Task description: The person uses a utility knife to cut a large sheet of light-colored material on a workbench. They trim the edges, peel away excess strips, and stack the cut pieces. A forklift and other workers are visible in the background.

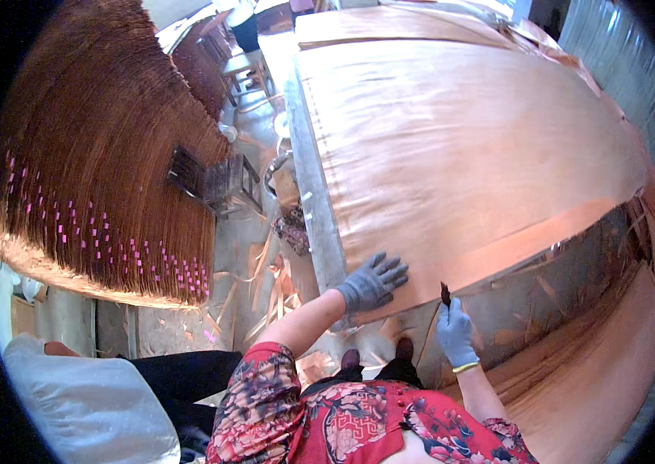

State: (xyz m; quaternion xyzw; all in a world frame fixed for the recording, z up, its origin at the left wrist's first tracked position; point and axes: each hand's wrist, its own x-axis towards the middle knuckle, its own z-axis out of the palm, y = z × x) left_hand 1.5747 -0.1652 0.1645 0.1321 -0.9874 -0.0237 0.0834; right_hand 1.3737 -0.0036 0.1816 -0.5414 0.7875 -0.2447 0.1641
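Observation:
A broad, pale orange-brown sheet of wood veneer [466, 147] lies on top of a table-high stack in front of me. My left hand [372, 284], in a grey glove, rests flat on its near left corner with the fingers spread. My right hand [455, 334], in a light grey glove with a yellow cuff, is off the sheet's near edge. It is closed round a short dark tool [445, 293] whose narrow end points up toward the sheet. Its exact kind cannot be made out.
At left stands a tall stack of brown veneer [111, 155] with pink tags. Nearby are a dark wooden stool [230, 185] and veneer scraps [277, 290] on the floor. More veneer [598, 348] curves along the right. A person in a pale top [87, 402] is at lower left.

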